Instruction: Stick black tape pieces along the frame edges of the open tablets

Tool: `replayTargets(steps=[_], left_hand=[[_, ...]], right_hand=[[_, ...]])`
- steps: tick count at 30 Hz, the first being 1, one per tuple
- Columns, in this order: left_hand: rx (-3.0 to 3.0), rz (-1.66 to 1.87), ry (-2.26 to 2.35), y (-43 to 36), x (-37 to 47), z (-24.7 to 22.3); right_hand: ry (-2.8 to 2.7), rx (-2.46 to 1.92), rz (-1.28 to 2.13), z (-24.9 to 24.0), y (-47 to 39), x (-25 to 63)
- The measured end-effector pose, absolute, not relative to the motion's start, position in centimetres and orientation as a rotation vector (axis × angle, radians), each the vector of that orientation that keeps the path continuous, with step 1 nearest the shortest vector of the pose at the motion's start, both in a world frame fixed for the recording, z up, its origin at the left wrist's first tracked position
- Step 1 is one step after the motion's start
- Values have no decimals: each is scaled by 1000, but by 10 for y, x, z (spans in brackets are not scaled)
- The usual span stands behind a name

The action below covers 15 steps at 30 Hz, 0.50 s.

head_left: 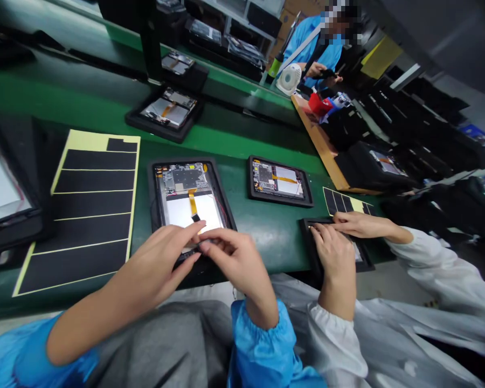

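An opened tablet-like device (180, 178) lies in a black foam tray (223, 188) in front of me, showing a circuit board, a white battery and an orange ribbon cable (192, 203). Over the device's near edge, my left hand (159, 261) has its index fingertip by the dark end of the cable and its thumb lower down. My right hand (240, 258) meets it there, thumb and fingers pinched together. Whatever lies between those fingertips is too small and hidden to name.
Left of the tray is a yellow sheet (89, 141) with black adhesive pieces. Another device (281, 180) sits in foam to the right. A neighbour's hands (333, 248) work at a further tray. More devices, a small fan (289, 79) and a standing person (307, 51) are beyond.
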<state>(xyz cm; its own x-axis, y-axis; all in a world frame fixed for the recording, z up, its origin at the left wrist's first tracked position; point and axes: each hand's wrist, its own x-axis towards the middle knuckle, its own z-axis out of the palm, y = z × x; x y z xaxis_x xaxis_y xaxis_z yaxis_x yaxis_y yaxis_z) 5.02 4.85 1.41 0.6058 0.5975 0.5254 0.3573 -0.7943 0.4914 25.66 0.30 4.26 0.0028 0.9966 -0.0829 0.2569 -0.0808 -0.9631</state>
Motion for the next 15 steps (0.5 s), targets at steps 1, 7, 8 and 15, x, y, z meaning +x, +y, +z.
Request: replayTargets(steps=[1,7,8,15], left_hand=[[2476,1034,757,48,56,16],[2695,901,461,54,83,7],[2743,863,451,56,82,4],[2601,778,574,74,52,-10]], right_hand=[[-1281,-1473,1112,45,4,266],[-1206,-1642,732,52,2,310],[-1249,-1643,729,50,2,310],[-1531,-1571,759,33,2,293]])
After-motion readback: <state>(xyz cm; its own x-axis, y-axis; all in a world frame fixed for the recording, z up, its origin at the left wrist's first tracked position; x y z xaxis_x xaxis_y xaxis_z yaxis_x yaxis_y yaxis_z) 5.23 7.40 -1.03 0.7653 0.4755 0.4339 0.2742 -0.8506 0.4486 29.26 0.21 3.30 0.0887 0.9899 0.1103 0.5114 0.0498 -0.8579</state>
